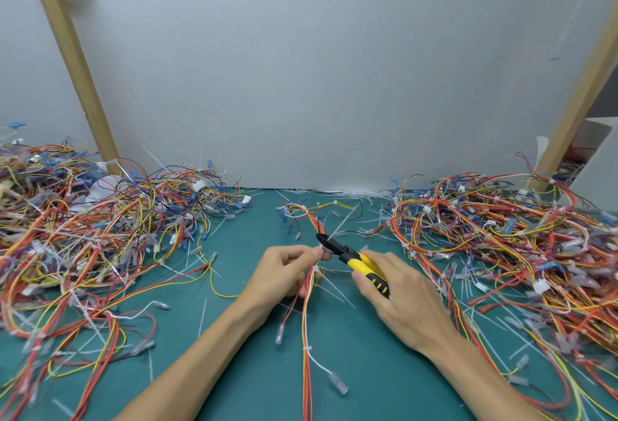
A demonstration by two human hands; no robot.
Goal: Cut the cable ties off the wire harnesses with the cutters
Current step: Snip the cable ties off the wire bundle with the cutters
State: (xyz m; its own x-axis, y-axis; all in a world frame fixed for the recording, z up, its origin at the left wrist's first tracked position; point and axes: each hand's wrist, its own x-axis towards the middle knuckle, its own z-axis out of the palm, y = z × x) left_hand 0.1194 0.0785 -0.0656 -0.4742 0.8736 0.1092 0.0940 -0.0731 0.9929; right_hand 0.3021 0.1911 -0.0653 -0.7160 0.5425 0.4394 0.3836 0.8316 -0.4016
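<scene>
My left hand pinches a wire harness of red, yellow and white wires over the middle of the green mat. A white cable tie sticks out of the bundle just right of my fingers. My right hand grips the yellow-and-black handles of the cutters. Their black jaws point up and left and sit at the harness just above my left fingertips. The harness runs on towards the wall and down towards me, ending in clear-sleeved terminals.
A big tangle of harnesses covers the left of the green mat; another heap fills the right. Cut white tie pieces litter the mat by the grey wall. Wooden posts lean at both sides.
</scene>
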